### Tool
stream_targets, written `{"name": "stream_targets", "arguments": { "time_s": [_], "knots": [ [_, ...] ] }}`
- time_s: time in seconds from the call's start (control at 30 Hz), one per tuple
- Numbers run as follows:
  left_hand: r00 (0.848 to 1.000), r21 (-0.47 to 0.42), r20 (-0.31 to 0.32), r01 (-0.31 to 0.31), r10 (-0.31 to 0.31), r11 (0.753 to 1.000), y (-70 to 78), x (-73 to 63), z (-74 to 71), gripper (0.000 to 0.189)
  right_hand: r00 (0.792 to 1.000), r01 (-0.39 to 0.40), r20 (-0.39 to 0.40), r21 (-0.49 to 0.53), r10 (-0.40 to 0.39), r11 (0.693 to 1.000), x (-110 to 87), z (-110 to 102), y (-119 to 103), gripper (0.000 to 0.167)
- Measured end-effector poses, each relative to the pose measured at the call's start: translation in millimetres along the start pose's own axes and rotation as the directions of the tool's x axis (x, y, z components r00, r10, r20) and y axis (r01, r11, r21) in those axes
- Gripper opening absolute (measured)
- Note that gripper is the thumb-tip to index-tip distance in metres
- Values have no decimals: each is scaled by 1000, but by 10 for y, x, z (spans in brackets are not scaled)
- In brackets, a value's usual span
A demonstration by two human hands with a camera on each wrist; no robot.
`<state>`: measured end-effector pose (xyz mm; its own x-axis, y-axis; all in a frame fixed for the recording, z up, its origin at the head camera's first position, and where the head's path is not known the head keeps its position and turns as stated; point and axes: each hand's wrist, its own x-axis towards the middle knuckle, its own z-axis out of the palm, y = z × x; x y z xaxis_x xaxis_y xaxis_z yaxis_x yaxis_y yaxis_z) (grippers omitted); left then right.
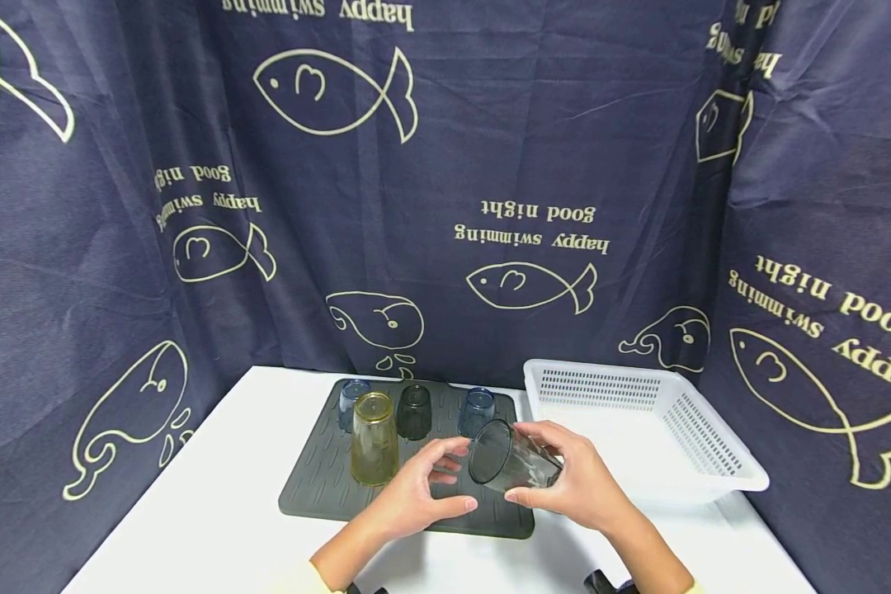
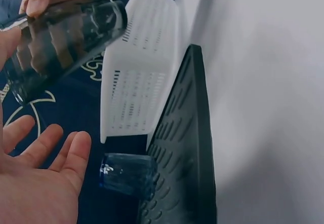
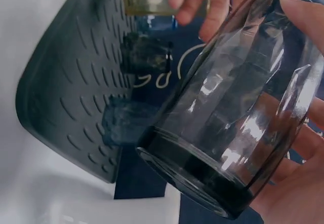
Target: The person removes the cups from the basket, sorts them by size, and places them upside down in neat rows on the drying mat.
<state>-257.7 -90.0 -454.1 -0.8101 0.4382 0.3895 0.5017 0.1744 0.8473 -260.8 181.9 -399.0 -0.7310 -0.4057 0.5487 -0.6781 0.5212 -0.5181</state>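
Observation:
My right hand [image 1: 575, 478] grips a smoky grey drinking glass [image 1: 516, 459] near its base, above the front right of a dark drying mat [image 1: 319, 491]. The glass is tilted, its rim facing left. Close to that rim is my left hand [image 1: 419, 493], fingers spread and slightly bent, holding nothing. In the left wrist view its thumb overlaps the glass's rim end; contact is unclear. On the mat stand a tall yellow glass [image 1: 374, 450], a short dark glass [image 1: 414, 414] and two short blue glasses, one at back left [image 1: 351, 398] and one at back right [image 1: 478, 411].
A white perforated plastic basket [image 1: 722, 421] sits on the white table [image 1: 245, 462], right of the mat. Dark blue fabric [image 1: 445, 165] with fish drawings hangs behind and at both sides.

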Motion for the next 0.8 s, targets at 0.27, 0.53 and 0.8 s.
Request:
{"name": "stream_targets", "arguments": {
  "time_s": [0.27,0.53,0.8],
  "knots": [
    [998,-62,21,59,-58,996,103,19,67,82,995,96,38,-16,-95,995,-45,110,-22,76],
    [999,-54,10,42,-42,998,118,23,105,84,989,137,70,-100,-131,986,-50,152,-58,79],
    [999,-51,6,46,-46,998,123,30,136,83,989,129,92,-180,-114,975,-66,158,-94,81]
  ]
}}
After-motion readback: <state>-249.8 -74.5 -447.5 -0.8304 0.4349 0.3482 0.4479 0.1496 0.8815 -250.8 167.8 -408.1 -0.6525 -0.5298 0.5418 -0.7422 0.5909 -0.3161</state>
